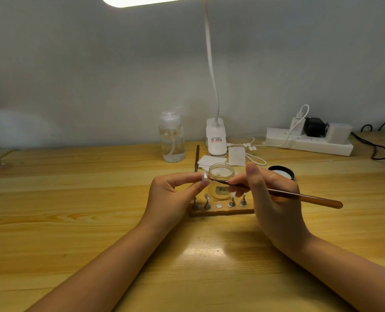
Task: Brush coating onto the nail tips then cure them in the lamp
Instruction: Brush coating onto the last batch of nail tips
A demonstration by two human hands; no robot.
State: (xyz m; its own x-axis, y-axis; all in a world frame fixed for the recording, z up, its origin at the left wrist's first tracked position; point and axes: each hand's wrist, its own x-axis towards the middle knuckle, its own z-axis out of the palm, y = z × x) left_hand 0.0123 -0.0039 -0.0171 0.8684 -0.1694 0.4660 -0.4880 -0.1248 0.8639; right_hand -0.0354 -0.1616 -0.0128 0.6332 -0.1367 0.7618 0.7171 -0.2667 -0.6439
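A: What are the hands doing?

B: The left hand is pinching a nail tip between thumb and fingers, grip clamped on it, above the table. The right hand is gripping a brush, its tip touching the nail.

A: Where is everything else sitting?

B: Just behind the hands, an open jar is standing. Below it, a wooden stand is holding more tips on pegs. A lid is lying to the right.
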